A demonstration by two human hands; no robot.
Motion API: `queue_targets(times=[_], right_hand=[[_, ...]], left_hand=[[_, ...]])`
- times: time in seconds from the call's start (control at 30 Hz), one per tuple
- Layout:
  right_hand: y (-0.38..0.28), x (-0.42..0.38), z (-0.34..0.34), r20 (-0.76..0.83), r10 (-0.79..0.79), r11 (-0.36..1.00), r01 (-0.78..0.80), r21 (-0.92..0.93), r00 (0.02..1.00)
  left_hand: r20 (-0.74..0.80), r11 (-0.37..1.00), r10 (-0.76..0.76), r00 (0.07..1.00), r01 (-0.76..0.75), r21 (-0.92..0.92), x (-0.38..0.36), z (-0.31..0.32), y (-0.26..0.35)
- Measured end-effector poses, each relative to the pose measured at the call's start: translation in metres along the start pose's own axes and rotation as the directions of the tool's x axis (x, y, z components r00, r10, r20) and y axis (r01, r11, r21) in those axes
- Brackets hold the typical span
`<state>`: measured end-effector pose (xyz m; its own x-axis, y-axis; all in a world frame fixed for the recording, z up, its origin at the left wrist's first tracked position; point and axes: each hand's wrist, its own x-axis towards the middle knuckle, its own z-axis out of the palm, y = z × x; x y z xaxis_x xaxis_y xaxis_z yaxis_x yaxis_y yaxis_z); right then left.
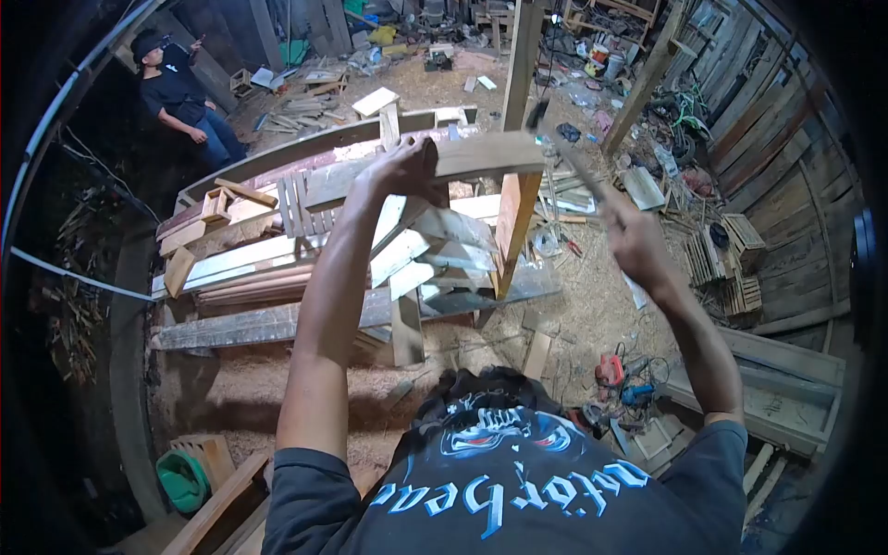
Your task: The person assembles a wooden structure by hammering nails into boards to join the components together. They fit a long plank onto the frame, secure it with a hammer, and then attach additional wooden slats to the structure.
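My left hand [407,169] is closed around a wooden board [490,154] that lies level in front of me. The board's right end rests on an upright wooden piece [516,222], forming a corner. In my right hand [638,242] is a hammer [581,168], its wooden handle in my closed fingers. Its dark head is raised above and to the right of the corner, apart from the wood, and looks slightly blurred. Whether a nail stands at the joint is too small to tell. Below the board, several pale planks [435,245] lie on a low bench [264,319].
A person [180,97] stands at the far left. A wooden post [521,69] rises just beyond the corner. Red and blue power tools [610,370] lie on the sawdust floor at my right, near a long wooden box [777,393]. Small crates [740,240] stand along the right wall.
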<state>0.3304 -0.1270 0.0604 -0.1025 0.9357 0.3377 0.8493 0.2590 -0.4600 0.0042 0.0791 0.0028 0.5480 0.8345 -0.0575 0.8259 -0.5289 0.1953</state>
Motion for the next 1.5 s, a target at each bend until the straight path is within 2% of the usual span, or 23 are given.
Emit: queue_targets(times=[0.07,0.1,0.17,0.23,0.3,0.4,0.53,0.6,0.63,0.67,0.7,0.73,0.77,0.8,0.87,0.9,0.97,1.0,1.07,1.17,1.33,1.43,1.5], right_hand=[[-0.01,0.0,0.001,-0.147,0.05,0.998,-0.044,0.042,0.988],[-0.014,-0.004,0.001,-0.113,0.078,0.997,-0.078,0.002,0.991],[0.013,0.002,-0.002,0.033,-0.048,0.999,0.049,-0.022,0.998],[-0.007,0.019,-0.027,0.222,0.145,0.988,-0.13,-0.078,0.964],[-0.012,0.03,-0.021,0.019,0.137,0.991,-0.137,-0.008,0.99],[0.032,0.034,0.008,0.049,-0.026,0.992,0.032,-0.125,0.998],[0.02,0.047,0.003,-0.064,0.072,0.992,-0.078,-0.099,0.995],[0.007,0.053,0.001,0.133,0.178,0.965,-0.146,-0.22,0.975],[0.003,0.058,0.002,0.226,0.234,0.946,-0.169,-0.275,0.945],[0.01,0.066,-0.002,0.254,0.205,0.974,-0.171,-0.152,0.945],[0.014,0.074,0.001,0.168,0.158,0.984,-0.141,-0.11,0.973],[0.018,0.081,0.006,0.077,0.114,0.992,-0.109,-0.069,0.99],[0.02,0.087,0.013,-0.012,0.076,0.997,-0.076,-0.031,0.997],[0.018,0.097,0.018,0.057,0.226,0.971,-0.22,-0.097,0.972],[0.045,0.118,0.064,-0.178,0.181,0.98,-0.193,-0.048,0.967],[0.053,0.129,0.084,-0.292,0.157,0.985,-0.172,-0.025,0.943],[0.055,0.148,0.113,-0.227,0.276,0.94,-0.213,0.267,0.934],[0.074,0.162,0.137,-0.185,0.288,0.887,-0.188,0.422,0.94],[0.1,0.175,0.161,-0.04,0.323,0.736,-0.225,0.638,0.945],[0.114,0.181,0.169,0.09,0.321,0.678,-0.295,0.673,0.943],[0.129,0.184,0.177,0.038,0.27,0.731,-0.231,0.642,0.962],[0.107,0.173,0.169,0.157,0.488,0.552,-0.443,0.706,0.858],[0.109,0.168,0.165,0.172,0.512,0.552,-0.475,0.685,0.842]], left_hand=[[0.003,1.0,0.007,1.0,-0.007,-0.027,-0.007,-0.01,0.006],[-0.03,0.999,0.029,0.999,-0.03,-0.029,-0.009,-0.006,0.005],[-0.015,0.999,0.036,0.999,-0.036,-0.009,-0.009,-0.003,0.002],[-0.015,1.0,0.016,1.0,-0.016,0.021,-0.007,-0.002,0.003],[-0.003,0.998,-0.01,1.0,0.01,0.06,-0.004,0.001,0.002],[0.027,0.996,-0.056,0.998,0.054,0.07,-0.002,0.0,0.002],[0.015,0.996,-0.03,0.999,0.029,0.083,-0.005,-0.011,0.008],[0.051,0.995,-0.028,0.998,0.023,0.097,-0.009,-0.016,0.012],[0.081,0.994,-0.024,0.996,0.032,-0.105,-0.007,-0.015,0.002],[0.111,0.952,-0.015,0.994,0.048,-0.302,-0.003,-0.012,-0.013],[0.125,0.873,-0.009,0.992,0.069,-0.484,-0.005,-0.018,-0.022],[0.05,0.886,-0.112,0.992,0.123,-0.447,-0.011,-0.022,-0.027],[0.1,0.89,-0.171,0.98,0.197,-0.41,-0.011,-0.024,-0.035],[0.144,0.89,-0.229,0.963,0.267,-0.37,-0.007,-0.025,-0.048],[-0.024,0.952,-0.26,0.965,0.252,-0.174,-0.016,-0.013,-0.068],[-0.129,1.0,-0.026,0.991,0.027,0.004,-0.03,-0.006,-0.073],[-0.189,0.994,0.076,0.979,-0.059,0.097,-0.037,-0.007,-0.073],[-0.137,0.976,-0.21,0.968,0.201,-0.078,-0.035,-0.01,-0.068],[-0.108,0.957,-0.279,0.954,0.267,-0.111,-0.035,-0.008,-0.077],[-0.197,0.949,-0.315,0.929,0.31,-0.057,-0.038,0.001,-0.09],[-0.115,0.66,-0.741,0.662,0.686,-0.306,-0.059,-0.007,-0.106],[-0.185,0.638,-0.752,0.632,0.63,-0.442,-0.065,-0.006,-0.127],[-0.126,0.59,-0.758,0.64,0.591,-0.551,-0.066,-0.011,-0.128]])
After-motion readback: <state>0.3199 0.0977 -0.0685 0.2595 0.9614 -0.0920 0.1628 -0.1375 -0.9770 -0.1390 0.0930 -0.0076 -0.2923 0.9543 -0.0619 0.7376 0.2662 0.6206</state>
